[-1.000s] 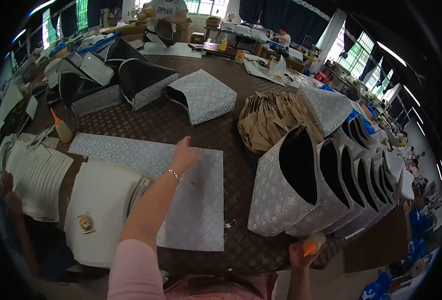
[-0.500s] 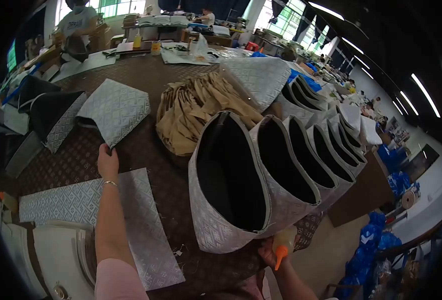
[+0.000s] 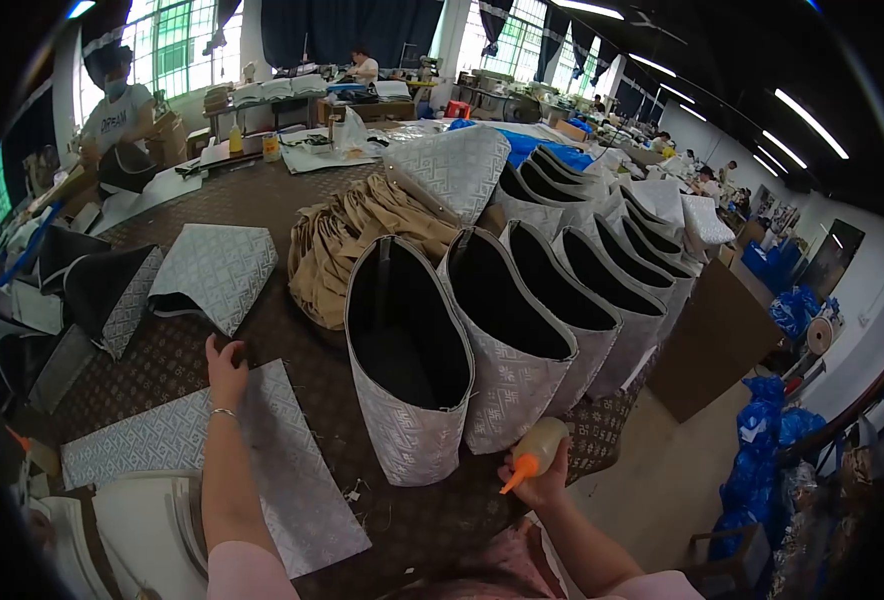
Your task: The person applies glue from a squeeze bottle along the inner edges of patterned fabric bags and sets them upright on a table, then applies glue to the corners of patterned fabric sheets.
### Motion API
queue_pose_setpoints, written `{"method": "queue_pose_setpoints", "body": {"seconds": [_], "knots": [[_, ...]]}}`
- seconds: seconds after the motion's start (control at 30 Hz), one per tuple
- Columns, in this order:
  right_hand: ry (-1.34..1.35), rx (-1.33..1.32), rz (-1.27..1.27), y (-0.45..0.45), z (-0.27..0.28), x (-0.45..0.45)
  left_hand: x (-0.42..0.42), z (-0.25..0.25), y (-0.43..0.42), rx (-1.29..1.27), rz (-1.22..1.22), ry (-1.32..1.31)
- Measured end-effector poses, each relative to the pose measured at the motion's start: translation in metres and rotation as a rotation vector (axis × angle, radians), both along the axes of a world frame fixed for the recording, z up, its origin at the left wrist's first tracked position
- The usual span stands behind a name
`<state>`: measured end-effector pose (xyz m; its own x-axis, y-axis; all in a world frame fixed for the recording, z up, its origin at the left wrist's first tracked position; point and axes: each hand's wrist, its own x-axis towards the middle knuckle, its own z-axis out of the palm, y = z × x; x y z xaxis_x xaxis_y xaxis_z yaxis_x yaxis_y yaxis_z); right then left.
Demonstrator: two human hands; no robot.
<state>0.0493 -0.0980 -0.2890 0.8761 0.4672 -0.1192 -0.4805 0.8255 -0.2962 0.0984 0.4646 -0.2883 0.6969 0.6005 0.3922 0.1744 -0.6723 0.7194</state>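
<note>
My left hand (image 3: 227,366) is just below a silver-patterned bag body (image 3: 218,268), its fingers apart and nothing in them. Beneath that forearm lies a flat sheet of silver-patterned material (image 3: 297,470). Low on the right, my right hand (image 3: 545,484) is wrapped around a squeeze bottle (image 3: 542,440) with an orange nozzle, tipped downward. Just left of the bottle, a row of open silver-patterned bag bodies with dark insides begins; the nearest one (image 3: 417,440) stands upright on the brown patterned table (image 3: 362,530).
Behind the row sits a bundle of brown paper-like pieces (image 3: 362,245). Dark-lined pieces (image 3: 112,290) lie at the left, above pale stacked panels (image 3: 152,530). A co-worker (image 3: 122,110) is at the far left. Blue bags (image 3: 752,460) lie on the floor at right.
My left hand has let go of the corner of the patterned bag body, which now rests on the table. The nearest standing bag body looks more upright. The view has shifted.
</note>
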Motion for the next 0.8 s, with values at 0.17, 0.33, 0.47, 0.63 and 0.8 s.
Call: {"method": "queue_pose_setpoints", "body": {"seconds": [0.17,0.33,0.47,0.63,0.8], "knots": [[-0.024,-0.023,0.035,0.004,0.013,0.0,0.012,0.006,-0.012,0.2,0.173,0.158],[0.087,-0.176,-0.037,0.012,0.03,-0.002,0.026,0.028,-0.026,0.174,0.296,0.382],[0.032,-0.037,0.039,0.005,0.019,0.0,0.03,0.018,-0.023,0.253,0.293,0.267],[0.047,0.0,0.063,0.004,0.017,0.003,0.028,0.004,-0.007,0.075,0.234,0.026],[0.071,-0.052,0.005,0.009,0.022,0.001,0.007,0.007,-0.012,-0.125,0.168,-0.071]]}}
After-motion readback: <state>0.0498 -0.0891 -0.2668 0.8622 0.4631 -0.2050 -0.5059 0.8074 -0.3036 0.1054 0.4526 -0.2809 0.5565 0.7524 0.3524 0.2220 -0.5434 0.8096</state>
